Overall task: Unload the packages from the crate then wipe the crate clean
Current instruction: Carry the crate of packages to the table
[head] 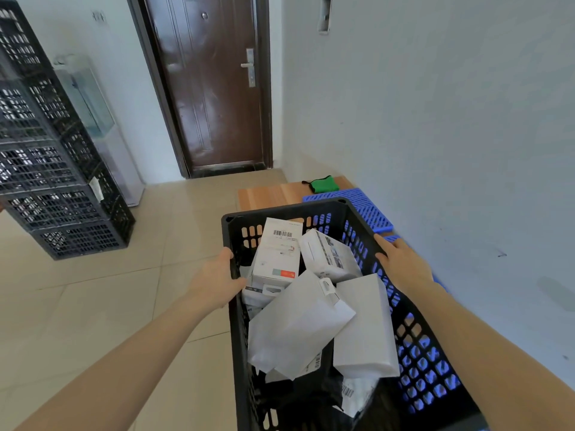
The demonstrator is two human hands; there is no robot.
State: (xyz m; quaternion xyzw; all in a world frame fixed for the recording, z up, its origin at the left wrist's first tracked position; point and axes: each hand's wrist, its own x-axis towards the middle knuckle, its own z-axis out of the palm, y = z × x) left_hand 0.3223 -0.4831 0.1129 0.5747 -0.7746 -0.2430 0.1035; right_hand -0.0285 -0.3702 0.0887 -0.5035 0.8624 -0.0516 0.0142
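A black perforated crate [281, 207] fills the lower middle of the head view, held up in front of me. My left hand [217, 275] grips its left rim. My right hand [401, 262] rests on the right rim, fingers spread over the edge. Inside lie several white packages: an upright box with a barcode [278, 253], a tilted box [329, 253], a large flat white envelope [298, 325], and a white box [364, 325] on the right. A dark bag and a labelled pouch [354, 393] lie near the bottom.
A green cloth [323, 183] lies on a low wooden board [270, 194] ahead. A blue plastic pallet [370, 206] sits along the right wall. Stacked black crates [53, 169] stand at left beside a water dispenser [102, 129]. A brown door [211, 82] is ahead; the floor is tiled.
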